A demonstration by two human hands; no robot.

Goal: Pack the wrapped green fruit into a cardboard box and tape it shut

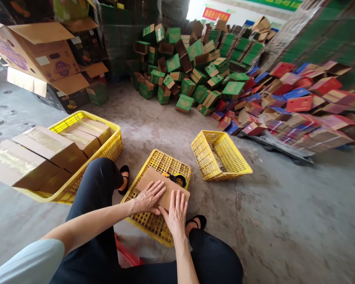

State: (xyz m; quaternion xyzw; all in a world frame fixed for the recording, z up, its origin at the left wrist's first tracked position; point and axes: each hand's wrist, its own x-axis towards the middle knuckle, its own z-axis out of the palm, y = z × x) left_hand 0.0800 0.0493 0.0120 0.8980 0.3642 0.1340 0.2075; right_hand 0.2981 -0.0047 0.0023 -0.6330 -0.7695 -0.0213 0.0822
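Observation:
A brown cardboard piece (pixel 150 178) lies on an upturned yellow plastic crate (pixel 163 157) between my knees; whether it is a flat sheet or the top of a shallow box I cannot tell. My left hand (pixel 149 197) rests flat on it with the fingers stretched out. At its near right part, my right hand (pixel 176 211) also lies on the cardboard, fingers extended and thumb reaching toward the left hand. Just beyond the cardboard, a black and yellow tape dispenser (pixel 180 180) sits on the crate. Neither hand grips anything.
To the left stands a large yellow crate (pixel 118 136) filled with taped cardboard boxes (pixel 44 144). A smaller yellow crate (pixel 233 154) is at the right. Piles of green boxes (pixel 185 102) and red and blue boxes (pixel 298 103) lie beyond. Big open cartons (pixel 44 59) stand back left.

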